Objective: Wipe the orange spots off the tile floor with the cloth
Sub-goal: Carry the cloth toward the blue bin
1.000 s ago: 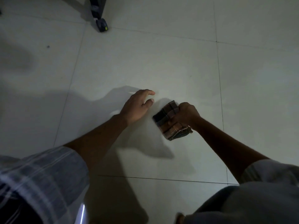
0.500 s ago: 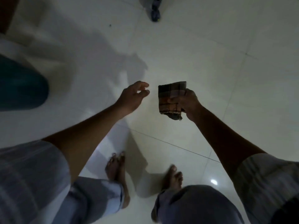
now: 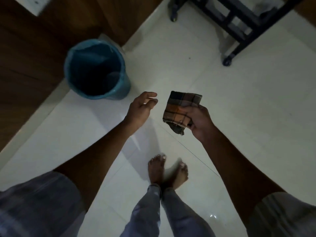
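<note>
A folded plaid cloth (image 3: 179, 106), brown and dark checked with an orange stain on it, is held up in the air by my right hand (image 3: 199, 121), thumb over its lower right part. My left hand (image 3: 141, 108) hovers beside it to the left, fingers loosely spread and holding nothing. Both hands are well above the white tile floor (image 3: 239, 117). No orange spots show on the visible tiles; one small dark speck (image 3: 189, 58) lies farther back.
A bin with a blue liner (image 3: 95, 69) stands at the left against a brown wooden wall (image 3: 34, 57). A dark metal frame on castors (image 3: 239, 23) sits at the upper right. My bare feet (image 3: 167, 171) stand on the tiles below the hands.
I have risen from crouching to standing. The cloth left the floor and is now held in the air. The view swung, bringing the bin, wall and my feet into sight.
</note>
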